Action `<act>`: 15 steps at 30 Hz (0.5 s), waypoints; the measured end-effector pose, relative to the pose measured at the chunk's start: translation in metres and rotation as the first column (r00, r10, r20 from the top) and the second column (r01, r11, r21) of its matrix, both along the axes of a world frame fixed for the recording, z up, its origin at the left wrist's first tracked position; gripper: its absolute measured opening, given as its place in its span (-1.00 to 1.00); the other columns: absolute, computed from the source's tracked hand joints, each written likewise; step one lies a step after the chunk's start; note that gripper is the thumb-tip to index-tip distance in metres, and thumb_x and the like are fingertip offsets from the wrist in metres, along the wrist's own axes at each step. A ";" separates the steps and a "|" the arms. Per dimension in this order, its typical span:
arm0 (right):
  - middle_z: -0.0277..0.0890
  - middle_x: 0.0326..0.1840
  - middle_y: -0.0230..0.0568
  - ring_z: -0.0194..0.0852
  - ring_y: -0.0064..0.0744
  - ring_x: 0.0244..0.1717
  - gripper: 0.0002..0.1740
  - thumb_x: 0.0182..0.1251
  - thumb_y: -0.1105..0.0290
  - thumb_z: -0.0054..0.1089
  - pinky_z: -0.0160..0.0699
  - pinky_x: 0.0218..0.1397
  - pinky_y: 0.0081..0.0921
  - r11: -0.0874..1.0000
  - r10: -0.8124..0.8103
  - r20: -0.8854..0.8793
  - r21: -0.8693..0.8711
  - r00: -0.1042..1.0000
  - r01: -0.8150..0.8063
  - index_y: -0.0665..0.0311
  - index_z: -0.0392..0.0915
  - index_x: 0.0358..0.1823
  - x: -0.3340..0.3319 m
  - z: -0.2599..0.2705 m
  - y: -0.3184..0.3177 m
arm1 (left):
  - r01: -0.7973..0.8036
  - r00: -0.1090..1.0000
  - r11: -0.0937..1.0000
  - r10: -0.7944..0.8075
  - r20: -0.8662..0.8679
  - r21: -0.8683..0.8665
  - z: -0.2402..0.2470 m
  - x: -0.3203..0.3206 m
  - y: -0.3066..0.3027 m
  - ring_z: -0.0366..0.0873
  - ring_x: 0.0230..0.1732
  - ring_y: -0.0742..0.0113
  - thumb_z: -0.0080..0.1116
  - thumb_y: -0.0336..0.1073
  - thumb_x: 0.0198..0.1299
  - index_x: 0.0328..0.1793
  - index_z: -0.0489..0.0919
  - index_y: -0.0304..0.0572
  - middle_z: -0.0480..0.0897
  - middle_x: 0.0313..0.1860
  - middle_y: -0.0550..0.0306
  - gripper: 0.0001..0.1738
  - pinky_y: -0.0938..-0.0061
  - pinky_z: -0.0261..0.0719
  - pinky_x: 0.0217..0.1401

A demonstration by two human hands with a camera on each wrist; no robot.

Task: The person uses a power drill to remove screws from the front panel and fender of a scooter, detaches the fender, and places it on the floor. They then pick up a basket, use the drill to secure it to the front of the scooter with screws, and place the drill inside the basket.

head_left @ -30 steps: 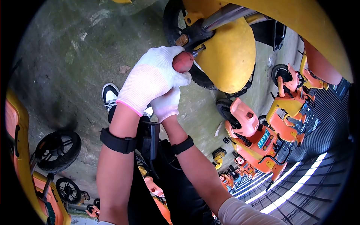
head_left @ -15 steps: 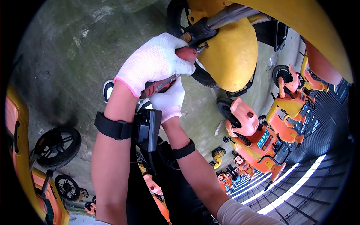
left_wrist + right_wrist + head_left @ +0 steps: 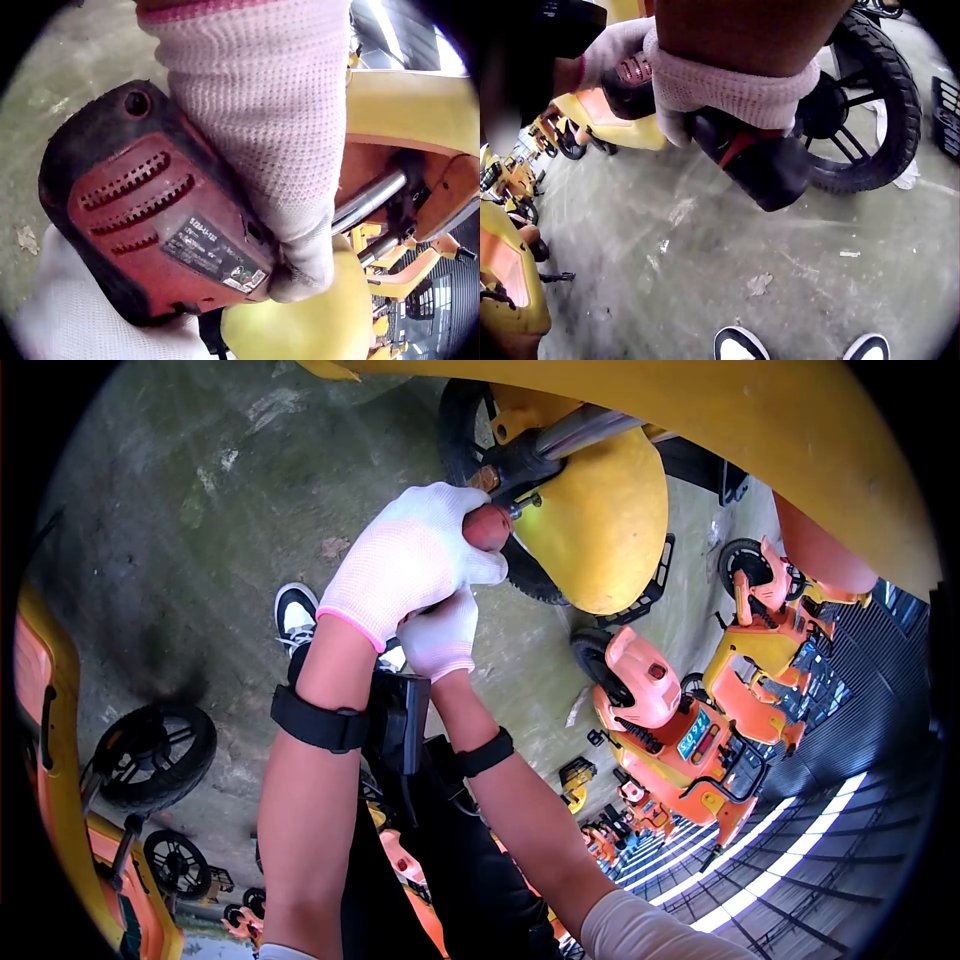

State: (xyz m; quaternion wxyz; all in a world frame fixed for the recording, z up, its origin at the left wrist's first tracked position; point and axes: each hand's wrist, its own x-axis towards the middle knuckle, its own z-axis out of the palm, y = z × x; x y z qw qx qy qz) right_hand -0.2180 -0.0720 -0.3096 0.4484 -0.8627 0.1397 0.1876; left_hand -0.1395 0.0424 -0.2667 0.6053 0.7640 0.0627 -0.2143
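Note:
In the head view, my gloved left hand (image 3: 400, 560) wraps over the front of a red and black cordless drill (image 3: 487, 528). Its metal bit (image 3: 525, 506) points at the edge of the yellow fender (image 3: 600, 520), where a small glow shows. My right hand (image 3: 440, 635), gloved too, is lower down. In the right wrist view that hand (image 3: 705, 97) grips the handle, with the dark battery end (image 3: 772, 176) sticking out below. The left wrist view shows the drill's vented housing and label (image 3: 217, 251) beside the left thumb; the handle is hidden there.
Above the hands are a scooter's metal fork tube (image 3: 590, 432) and black tyre (image 3: 458, 435). Orange and yellow scooters (image 3: 655, 680) stand to the right, with another wheel (image 3: 155, 760) at left. My shoes (image 3: 295, 612) are on the stained concrete floor (image 3: 230, 540).
Half a second ago the drill's rear housing showed between my hands; now the left hand covers it in the head view. The view has shifted slightly, and a glow now shows near the bit.

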 end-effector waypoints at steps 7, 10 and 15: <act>0.57 -0.22 0.00 0.57 -0.27 -0.12 -0.63 -0.15 0.59 0.20 0.46 -0.07 -0.47 0.998 0.048 0.000 -0.041 0.999 -0.048 0.49 0.44 -0.19 -0.004 0.001 -0.001 | 0.007 1.000 1.000 -0.007 -0.002 -0.005 -0.003 -0.005 -0.003 0.45 -0.39 -0.16 0.21 -0.22 -0.23 -0.23 0.49 -0.35 0.51 -0.45 -0.27 -0.58 0.28 0.47 -0.26; 0.57 -0.23 0.01 0.56 -0.28 -0.12 -0.64 -0.14 0.60 0.19 0.46 -0.07 -0.47 0.998 0.033 -0.057 -0.052 0.998 -0.036 0.49 0.44 -0.20 -0.005 -0.002 -0.003 | -0.009 1.000 1.000 0.009 -0.006 -0.018 -0.003 -0.005 -0.002 0.46 -0.39 -0.16 0.21 -0.23 -0.22 -0.24 0.49 -0.35 0.51 -0.45 -0.27 -0.59 0.27 0.46 -0.27; 0.58 -0.23 -0.02 0.56 -0.30 -0.13 -0.62 -0.11 0.60 0.20 0.47 -0.08 -0.46 0.999 0.048 -0.046 -0.008 0.998 -0.048 0.50 0.44 -0.16 -0.001 0.000 -0.005 | 0.009 1.000 1.000 -0.009 0.000 0.012 -0.004 -0.002 -0.004 0.46 -0.39 -0.16 0.20 -0.23 -0.22 -0.25 0.49 -0.34 0.51 -0.44 -0.27 -0.61 0.27 0.46 -0.27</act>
